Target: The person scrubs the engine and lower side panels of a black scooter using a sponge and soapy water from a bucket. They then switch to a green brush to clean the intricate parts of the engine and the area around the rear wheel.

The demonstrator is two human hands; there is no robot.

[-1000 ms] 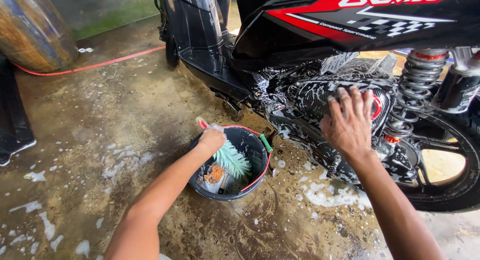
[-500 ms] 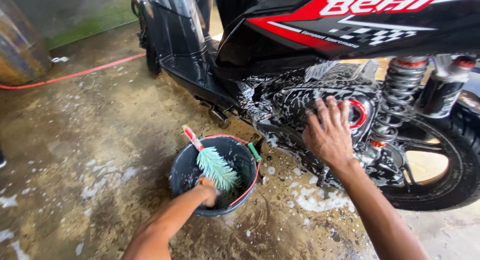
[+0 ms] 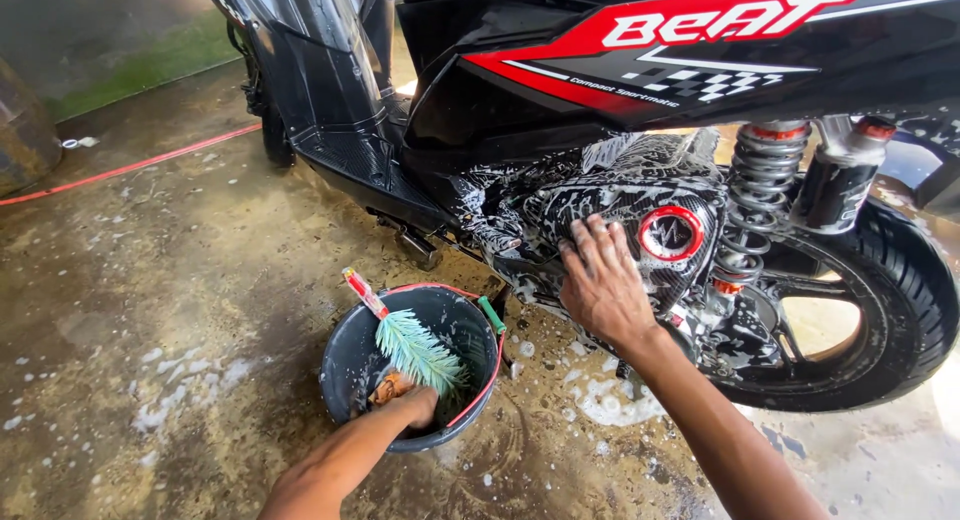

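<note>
Kneeling-height view of a black scooter (image 3: 640,90) with red side panel, filling the far and right of the scene. Soap suds cover its engine cover (image 3: 620,195), which has a red-ringed round cap (image 3: 670,234) on the right. Right of that, a coiled rear shock (image 3: 755,205), a silver-black canister (image 3: 840,185), and the rear tyre (image 3: 900,290). Footboard and front fairing sit far left of centre.

Near centre, a dark bucket (image 3: 350,365) with red rim stands on the ground, just beside the scooter's underside. A teal bristle brush (image 3: 415,350) with a red-and-white handle leans in it, handle up and to the left. A green piece (image 3: 490,315) clips on the far right rim. Something orange (image 3: 388,388) lies inside, near the hand.

Wet brown concrete floor (image 3: 150,280), patches of foam on the left and under the engine. A red hose (image 3: 130,167) runs across the far left. A curved brown object sits at the far left edge, cut off. Green-stained wall base behind.

Left hand (image 3: 415,405) reaches into the bucket from the near side, fingers curled down over the near inner wall next to the orange thing; whether it grasps that, cannot tell. Brush not in its grip.

Right hand (image 3: 600,285) lies flat on the sudsy engine cover, fingers (image 3: 590,242) spread and extended, released, gripping nothing, just left of the red-ringed cap.
</note>
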